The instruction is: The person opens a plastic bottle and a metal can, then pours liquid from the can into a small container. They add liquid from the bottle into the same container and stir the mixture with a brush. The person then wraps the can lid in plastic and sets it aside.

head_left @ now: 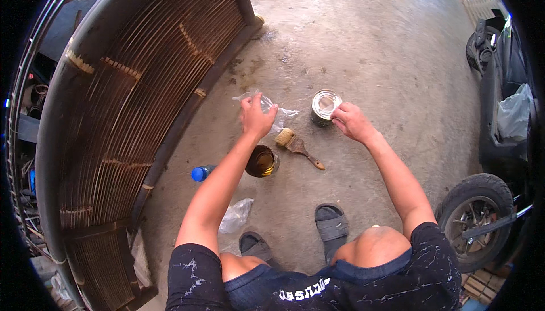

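Observation:
My left hand (258, 120) reaches over a crumpled clear plastic bag (282, 119) on the concrete floor, its thumb and fingers spread apart. At the right, my right hand (353, 123) has its fingers pinched on the near right rim of a tin can (326, 104) with a pale metal top. Between my hands lies a paintbrush (297, 147) with pale bristles and a worn wooden handle. Just beside my left forearm stands an open container (262, 161) of amber-brown liquid. A bottle with a blue cap (200, 173) shows partly behind that forearm.
A long bamboo bench (147, 67) runs along the left. Another clear plastic bag (236, 215) lies near my sandalled feet (331, 228). At the right stands a motorbike, its wheel (476, 220) close to my right elbow and a whitish bag (515, 112) on it.

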`<state>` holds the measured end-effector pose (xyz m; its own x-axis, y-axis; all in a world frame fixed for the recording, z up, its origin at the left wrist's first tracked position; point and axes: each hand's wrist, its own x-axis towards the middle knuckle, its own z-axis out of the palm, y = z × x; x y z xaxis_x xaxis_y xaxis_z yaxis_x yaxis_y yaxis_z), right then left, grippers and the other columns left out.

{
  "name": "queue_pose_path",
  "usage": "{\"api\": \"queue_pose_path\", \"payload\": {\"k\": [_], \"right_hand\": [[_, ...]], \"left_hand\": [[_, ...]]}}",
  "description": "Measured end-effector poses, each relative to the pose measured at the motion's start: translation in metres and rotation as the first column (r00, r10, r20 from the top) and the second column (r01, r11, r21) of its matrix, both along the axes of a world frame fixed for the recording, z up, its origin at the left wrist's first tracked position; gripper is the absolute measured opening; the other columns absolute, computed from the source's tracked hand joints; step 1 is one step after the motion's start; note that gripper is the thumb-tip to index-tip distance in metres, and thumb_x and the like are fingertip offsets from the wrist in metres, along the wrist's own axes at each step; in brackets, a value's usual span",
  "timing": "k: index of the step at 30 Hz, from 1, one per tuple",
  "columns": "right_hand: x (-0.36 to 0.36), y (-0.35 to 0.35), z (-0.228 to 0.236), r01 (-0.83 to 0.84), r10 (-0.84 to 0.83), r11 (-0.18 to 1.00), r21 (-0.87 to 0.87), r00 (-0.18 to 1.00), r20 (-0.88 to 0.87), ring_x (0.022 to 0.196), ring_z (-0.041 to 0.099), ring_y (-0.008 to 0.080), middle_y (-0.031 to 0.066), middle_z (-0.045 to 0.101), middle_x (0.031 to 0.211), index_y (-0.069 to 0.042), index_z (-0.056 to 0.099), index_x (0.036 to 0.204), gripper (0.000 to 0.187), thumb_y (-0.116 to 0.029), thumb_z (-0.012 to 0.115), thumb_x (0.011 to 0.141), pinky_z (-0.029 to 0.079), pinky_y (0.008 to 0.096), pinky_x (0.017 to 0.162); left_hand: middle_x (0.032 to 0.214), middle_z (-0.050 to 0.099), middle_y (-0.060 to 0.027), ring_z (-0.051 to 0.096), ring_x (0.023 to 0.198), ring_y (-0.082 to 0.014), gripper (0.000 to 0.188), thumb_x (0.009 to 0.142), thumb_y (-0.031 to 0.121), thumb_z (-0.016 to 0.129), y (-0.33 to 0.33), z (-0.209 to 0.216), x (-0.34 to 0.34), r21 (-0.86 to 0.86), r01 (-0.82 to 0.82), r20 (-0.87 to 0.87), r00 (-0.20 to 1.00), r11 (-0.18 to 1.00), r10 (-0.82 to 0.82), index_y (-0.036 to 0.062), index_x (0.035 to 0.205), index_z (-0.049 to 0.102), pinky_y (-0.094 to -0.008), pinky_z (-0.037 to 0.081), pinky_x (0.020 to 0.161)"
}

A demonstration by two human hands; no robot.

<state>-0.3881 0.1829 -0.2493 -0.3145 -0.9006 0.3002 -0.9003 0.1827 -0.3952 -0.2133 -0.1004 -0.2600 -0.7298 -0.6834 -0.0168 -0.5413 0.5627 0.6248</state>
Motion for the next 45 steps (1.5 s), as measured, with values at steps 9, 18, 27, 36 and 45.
{"api": "queue_pose_path", "payload": {"k": [9, 18, 27, 36, 45], "right_hand": [[-0.011, -0.017, 0.040, 0.103, -0.150, 0.970, 0.221, 0.966, 0.212, 0.082, 0.064, 0.0337, 0.0175, 0.066, 0.087, -0.002, 0.060, 0.094, 0.016, -0.017, 0.065, 0.094, 0.052, 0.0434, 0.073], [-0.045, 0.072, -0.088, 0.510, -0.604, 0.792, 0.337, 0.572, 0.555, 0.082, 0.069, 0.0208, 0.0104, 0.071, 0.082, -0.003, 0.066, 0.106, 0.021, -0.020, 0.065, 0.094, 0.054, 0.0352, 0.076], [-0.024, 0.024, -0.081, 0.305, -0.350, 0.937, 0.171, 0.823, 0.447, 0.132, 0.052, 0.0339, 0.0209, 0.052, 0.145, -0.008, 0.035, 0.154, 0.098, -0.031, 0.086, 0.074, 0.042, 0.0443, 0.112], [0.026, -0.022, -0.072, 0.457, -0.379, 0.889, -0.007, 0.747, 0.546, 0.135, 0.046, 0.0367, 0.0231, 0.047, 0.142, -0.003, 0.036, 0.146, 0.105, -0.043, 0.093, 0.067, 0.040, 0.0440, 0.113], [0.141, -0.021, -0.093, 0.308, -0.367, 0.911, 0.274, 0.908, 0.203, 0.109, 0.057, 0.0446, 0.0228, 0.055, 0.117, -0.003, 0.052, 0.121, 0.057, -0.044, 0.075, 0.088, 0.049, 0.0517, 0.092]], "left_hand": [[0.127, 0.055, -0.0199, 0.058, 0.117, -0.0347, 0.045, 0.091, 0.034, 0.070, 0.007, 0.023, 0.021, 0.056, 0.114, -0.148, 0.984, 0.992, -0.104, 0.0068, 0.126, 0.063, -0.0424, 0.047, 0.102], [0.114, 0.061, -0.0188, 0.060, 0.111, -0.0359, 0.033, 0.093, 0.026, 0.069, 0.009, 0.025, 0.037, 0.061, 0.234, -0.268, 0.940, 0.970, -0.210, 0.0041, 0.117, 0.067, -0.0425, 0.048, 0.098], [0.110, 0.066, -0.0154, 0.065, 0.103, -0.0276, 0.032, 0.094, 0.026, 0.070, -0.002, 0.033, 0.066, 0.018, 0.200, -0.252, 0.949, 0.980, -0.189, 0.0043, 0.118, 0.068, -0.0382, 0.052, 0.090], [0.112, 0.065, -0.0167, 0.066, 0.104, -0.0287, 0.036, 0.095, 0.024, 0.069, -0.011, 0.030, 0.081, 0.029, 0.175, -0.316, 0.936, 0.984, -0.157, 0.0037, 0.123, 0.065, -0.0391, 0.052, 0.093], [0.113, 0.064, -0.0188, 0.064, 0.106, -0.0309, 0.036, 0.095, 0.021, 0.068, -0.009, 0.029, 0.096, 0.085, 0.165, -0.291, 0.947, 0.983, -0.133, 0.0022, 0.125, 0.062, -0.0406, 0.051, 0.095]]}}
